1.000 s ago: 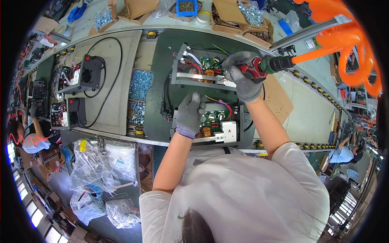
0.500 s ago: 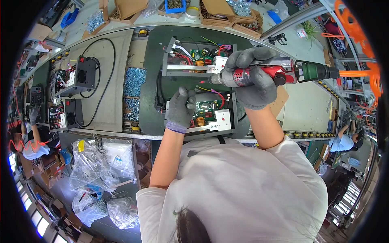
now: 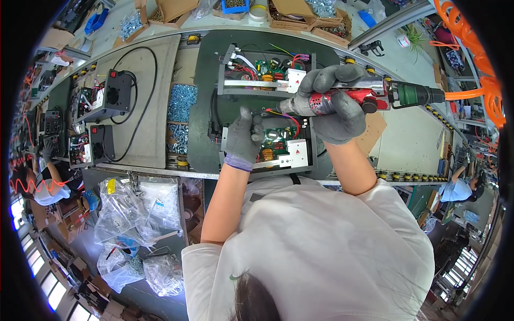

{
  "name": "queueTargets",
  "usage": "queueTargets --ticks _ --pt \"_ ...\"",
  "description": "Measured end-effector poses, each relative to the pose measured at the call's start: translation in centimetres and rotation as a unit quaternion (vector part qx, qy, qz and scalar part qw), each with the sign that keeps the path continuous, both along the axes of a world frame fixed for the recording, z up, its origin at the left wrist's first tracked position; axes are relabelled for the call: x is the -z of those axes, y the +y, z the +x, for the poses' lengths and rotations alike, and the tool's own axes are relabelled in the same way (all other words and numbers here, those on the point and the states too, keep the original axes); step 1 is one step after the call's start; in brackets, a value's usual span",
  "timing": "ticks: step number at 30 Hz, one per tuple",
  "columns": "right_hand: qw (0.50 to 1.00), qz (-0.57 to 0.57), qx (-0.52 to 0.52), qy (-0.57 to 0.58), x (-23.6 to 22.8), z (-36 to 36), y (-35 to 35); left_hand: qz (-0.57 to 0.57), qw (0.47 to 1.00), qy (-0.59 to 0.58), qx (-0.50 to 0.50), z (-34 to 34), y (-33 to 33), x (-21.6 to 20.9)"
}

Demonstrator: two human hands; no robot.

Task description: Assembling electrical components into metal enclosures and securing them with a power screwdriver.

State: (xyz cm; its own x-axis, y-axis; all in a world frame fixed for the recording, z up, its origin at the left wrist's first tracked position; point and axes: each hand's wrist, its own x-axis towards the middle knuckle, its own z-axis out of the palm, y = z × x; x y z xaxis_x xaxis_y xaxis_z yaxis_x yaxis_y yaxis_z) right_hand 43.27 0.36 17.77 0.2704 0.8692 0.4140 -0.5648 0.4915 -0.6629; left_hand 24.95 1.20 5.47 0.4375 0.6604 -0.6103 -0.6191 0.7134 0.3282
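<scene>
My right hand (image 3: 338, 104), in a grey work glove, is wrapped round a red air screwdriver (image 3: 350, 101) held level, its bit pointing left. My gloved left hand (image 3: 244, 140) has its fingers curled in at the left end of the nearer open unit (image 3: 278, 170); what they hold, if anything, is hidden. The bit's tip is close to the left fingertips. Inside that unit are a green circuit board (image 3: 278, 135), a white plate (image 3: 296, 153) and coloured wires. A similar open unit (image 3: 251, 91) lies just beyond, partly behind the right hand.
Both units rest on a dark green board (image 3: 206, 64). Left of it are compartments of screws (image 3: 182, 104), then two black-cased units (image 3: 111, 96) with a power cable. An orange coiled hose (image 3: 490, 91) feeds the screwdriver. Boxes of hardware (image 3: 292, 18) line the far side. Plastic bags (image 3: 126, 208) lie below left.
The screwdriver has shifted slightly left relative to the units, bringing its bit nearer to my left fingers. My left hand stays at the nearer unit. The whole view has moved a little.
</scene>
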Motion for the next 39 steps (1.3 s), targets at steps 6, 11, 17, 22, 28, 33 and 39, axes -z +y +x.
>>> queueTargets --ticks 6,11,17,22,28,33,39 --pt "0.999 0.034 0.005 -0.02 1.1 1.0 0.4 0.029 0.999 -0.017 -0.023 0.4 -0.1 -0.6" --pt "0.999 0.022 -0.012 0.034 0.8 1.5 0.3 0.082 0.996 -0.029 0.004 0.1 0.1 0.3" --pt "0.978 -0.036 0.204 -0.033 0.9 2.2 2.5 0.008 1.0 -0.01 -0.014 -0.9 0.2 0.7" --pt "0.96 -0.06 0.227 -0.15 4.0 5.1 4.0 0.048 0.995 0.079 -0.036 -2.0 -0.2 1.2" --pt "0.953 -0.081 0.239 -0.169 5.2 4.8 4.6 0.129 0.983 0.128 -0.015 -1.5 -0.8 0.3" --pt "0.972 -0.089 0.177 -0.129 5.6 4.6 4.5 0.053 0.99 0.13 -0.032 -1.3 -0.7 -0.5" --pt "0.934 -0.116 0.194 -0.276 6.1 3.8 5.8 0.064 0.987 0.139 -0.045 -2.7 0.3 0.2"
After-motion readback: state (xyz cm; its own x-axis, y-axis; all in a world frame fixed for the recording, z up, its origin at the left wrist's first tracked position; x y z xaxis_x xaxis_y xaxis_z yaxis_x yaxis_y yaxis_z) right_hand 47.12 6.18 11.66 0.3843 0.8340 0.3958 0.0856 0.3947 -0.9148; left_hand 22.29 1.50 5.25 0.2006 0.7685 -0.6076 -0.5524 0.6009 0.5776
